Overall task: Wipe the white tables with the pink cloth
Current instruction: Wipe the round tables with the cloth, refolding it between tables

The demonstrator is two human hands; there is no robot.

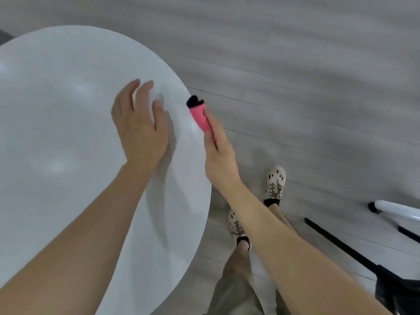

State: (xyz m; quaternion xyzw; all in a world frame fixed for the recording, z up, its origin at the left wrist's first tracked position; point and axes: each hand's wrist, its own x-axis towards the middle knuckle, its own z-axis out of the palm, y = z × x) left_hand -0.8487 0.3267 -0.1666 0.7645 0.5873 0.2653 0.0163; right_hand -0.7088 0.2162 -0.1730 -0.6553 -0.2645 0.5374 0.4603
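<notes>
pink cloth (200, 115) is held rolled in the clenched right grip (219, 153) at the white table (56, 110) rim | left grip (141, 130) is spread, released, over the top nearby | risk: rim may be missed if the cloth is slid off the edge

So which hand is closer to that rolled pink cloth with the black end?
Right. The right hand grips the pink cloth at the round white table's edge; the left hand is spread over the tabletop, left of the cloth, not touching it.
</notes>
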